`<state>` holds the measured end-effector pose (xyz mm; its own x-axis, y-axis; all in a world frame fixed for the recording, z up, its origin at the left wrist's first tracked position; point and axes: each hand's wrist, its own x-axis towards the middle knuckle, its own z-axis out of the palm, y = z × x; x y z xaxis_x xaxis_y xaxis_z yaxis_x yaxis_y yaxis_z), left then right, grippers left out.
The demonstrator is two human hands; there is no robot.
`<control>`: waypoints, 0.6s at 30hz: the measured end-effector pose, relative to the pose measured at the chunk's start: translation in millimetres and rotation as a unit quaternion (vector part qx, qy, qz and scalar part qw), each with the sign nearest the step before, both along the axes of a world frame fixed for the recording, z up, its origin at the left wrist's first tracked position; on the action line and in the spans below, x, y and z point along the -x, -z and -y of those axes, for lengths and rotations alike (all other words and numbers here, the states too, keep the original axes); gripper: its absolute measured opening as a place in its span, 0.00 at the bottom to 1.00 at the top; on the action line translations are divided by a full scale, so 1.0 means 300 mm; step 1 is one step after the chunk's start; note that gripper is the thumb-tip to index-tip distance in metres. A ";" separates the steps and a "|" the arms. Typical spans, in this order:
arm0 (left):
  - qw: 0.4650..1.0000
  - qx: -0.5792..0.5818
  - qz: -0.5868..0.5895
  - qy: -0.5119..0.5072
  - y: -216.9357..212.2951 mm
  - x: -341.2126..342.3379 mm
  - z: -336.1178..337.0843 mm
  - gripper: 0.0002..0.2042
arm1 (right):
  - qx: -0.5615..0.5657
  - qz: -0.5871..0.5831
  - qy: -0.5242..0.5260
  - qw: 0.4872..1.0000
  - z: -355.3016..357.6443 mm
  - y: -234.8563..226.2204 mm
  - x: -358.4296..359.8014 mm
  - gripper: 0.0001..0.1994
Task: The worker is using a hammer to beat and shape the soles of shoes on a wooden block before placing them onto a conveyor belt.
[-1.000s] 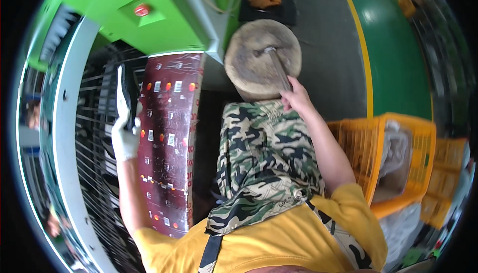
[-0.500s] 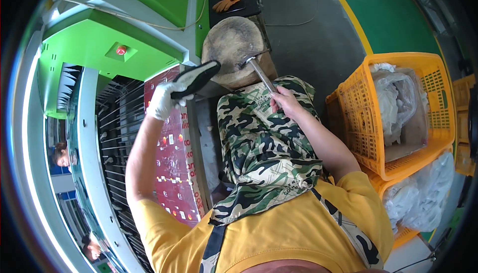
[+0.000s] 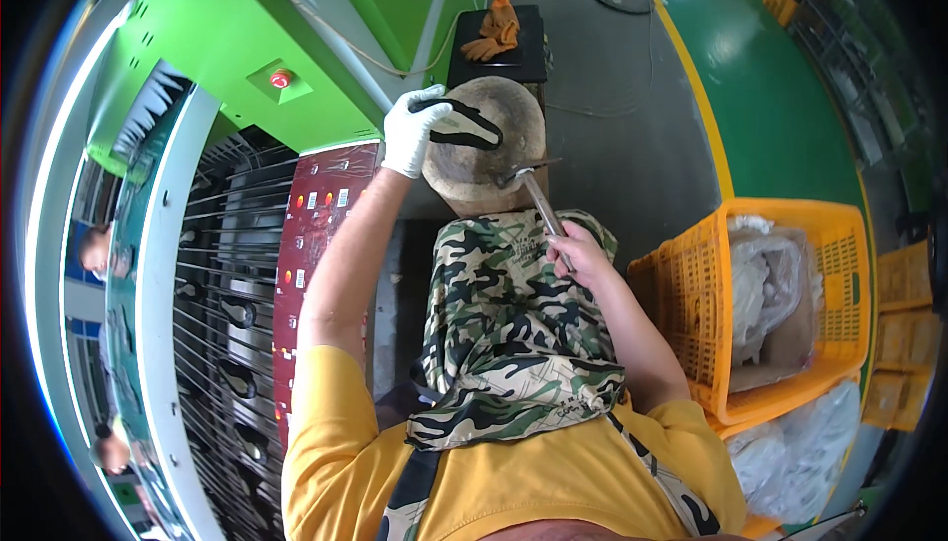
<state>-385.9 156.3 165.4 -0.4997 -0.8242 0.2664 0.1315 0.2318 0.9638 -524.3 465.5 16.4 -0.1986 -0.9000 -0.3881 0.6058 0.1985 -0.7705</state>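
My left hand [image 3: 407,131], in a white glove, grips a black-edged, light-centred shoe upper [image 3: 469,129] by one end. The upper reaches out over a round wooden block [image 3: 518,112] with a worn, dark top. My bare right hand [image 3: 581,255] is wrapped round the handle of a hammer [image 3: 539,203]. The hammer's head is over the near right edge of the block; whether it touches the wood I cannot tell. A camouflage apron [image 3: 513,304] covers my lap just below the block.
Orange gloves [image 3: 497,30] lie on a black surface [image 3: 533,47] behind the block. A green machine [image 3: 227,57] with a red button stands left, above a rack [image 3: 227,344] of rods and red boxes [image 3: 331,181]. Yellow crates [image 3: 743,334] with plastic bags stand right. Co-workers [image 3: 96,250] show far left.
My left hand has carried the shoe upper forward and right, from beside the block to over its top. My right hand still holds the hammer near the block's edge. The view has shifted.
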 end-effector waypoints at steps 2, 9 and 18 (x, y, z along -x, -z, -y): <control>0.997 0.002 -0.060 -0.040 0.024 0.036 -0.021 0.20 | -0.023 -0.027 0.016 0.999 0.002 -0.033 0.013 0.08; 0.988 0.066 -0.046 -0.132 0.131 0.120 -0.050 0.23 | -0.038 -0.018 0.062 0.997 0.010 -0.035 -0.015 0.09; 0.984 0.132 0.114 -0.033 0.105 0.080 0.003 0.30 | -0.078 -0.108 0.079 0.988 0.030 -0.179 -0.016 0.07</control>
<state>-409.9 155.3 134.0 -0.5188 -0.7742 0.3624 -0.1041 0.4780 0.8721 -519.6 456.6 70.1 -0.4260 -0.7835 -0.4525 0.4633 0.2406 -0.8529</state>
